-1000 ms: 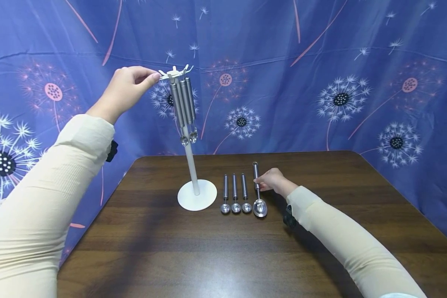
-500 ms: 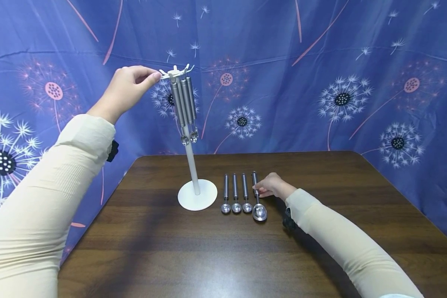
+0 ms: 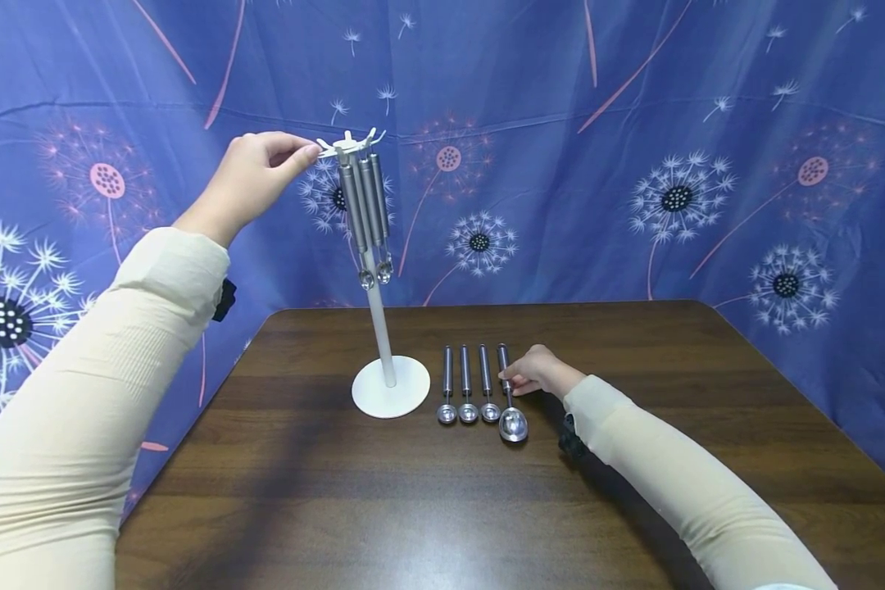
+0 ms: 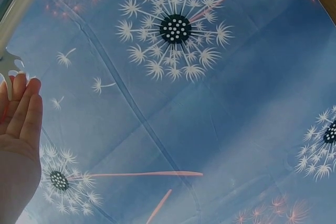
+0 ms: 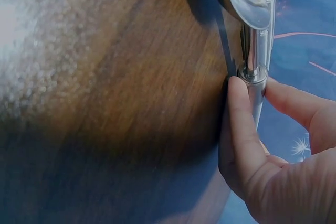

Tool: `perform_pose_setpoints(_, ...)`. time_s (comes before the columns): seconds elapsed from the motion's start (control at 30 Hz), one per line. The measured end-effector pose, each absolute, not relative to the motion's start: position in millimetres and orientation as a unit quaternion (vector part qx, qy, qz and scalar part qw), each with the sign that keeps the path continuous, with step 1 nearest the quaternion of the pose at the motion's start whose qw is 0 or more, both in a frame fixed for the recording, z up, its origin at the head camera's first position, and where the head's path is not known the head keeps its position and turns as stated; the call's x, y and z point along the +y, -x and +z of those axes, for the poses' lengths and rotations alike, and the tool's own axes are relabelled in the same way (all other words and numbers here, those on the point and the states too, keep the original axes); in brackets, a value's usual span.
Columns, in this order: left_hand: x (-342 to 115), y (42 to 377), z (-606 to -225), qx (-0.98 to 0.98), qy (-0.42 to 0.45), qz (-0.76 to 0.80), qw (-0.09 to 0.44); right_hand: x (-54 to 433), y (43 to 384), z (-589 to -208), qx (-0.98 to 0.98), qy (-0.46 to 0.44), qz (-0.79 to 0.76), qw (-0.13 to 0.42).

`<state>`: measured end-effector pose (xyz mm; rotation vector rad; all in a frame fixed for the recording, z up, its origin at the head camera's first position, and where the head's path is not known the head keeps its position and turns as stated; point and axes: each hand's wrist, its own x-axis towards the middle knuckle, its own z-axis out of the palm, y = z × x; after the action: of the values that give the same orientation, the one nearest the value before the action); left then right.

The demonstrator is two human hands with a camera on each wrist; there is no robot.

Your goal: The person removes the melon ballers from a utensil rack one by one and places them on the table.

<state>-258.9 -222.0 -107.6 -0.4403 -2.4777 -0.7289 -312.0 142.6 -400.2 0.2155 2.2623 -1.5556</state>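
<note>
At the upper left in the head view, my left hand point(image 3: 254, 176) pinches one hook of a white utensil stand point(image 3: 389, 392) between thumb and fingers. In the left wrist view, the fingers point(image 4: 23, 111) reach up to that hook. Several metal utensils point(image 3: 363, 205) hang by their handles from the stand's top. My right hand point(image 3: 542, 370) pinches the handle of a large metal spoon point(image 3: 514, 425) with an oval bowl. The right wrist view shows thumb and fingertips on either side of the handle, just behind the neck. The handle's far end is hidden there.
Three smaller metal scoops point(image 3: 468, 412) with round bowls lie in a row between the stand's base and the large spoon. All stand on a dark wooden table point(image 3: 413, 508). A blue dandelion-print cloth point(image 3: 560, 205) hangs behind it.
My right hand has drawn the large spoon a little toward me, so its handle top now lines up with the three scoops. The left hand has stayed on the stand.
</note>
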Motion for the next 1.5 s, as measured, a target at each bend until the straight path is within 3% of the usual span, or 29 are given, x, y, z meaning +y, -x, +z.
perform_pose_setpoints(1.5, -220.9, 256.9, -108.7, -0.911, 0.160, -0.277, 0.262, 141.6, 313.1, -402.0, 0.806, -0.078, -0.555, 0.188)
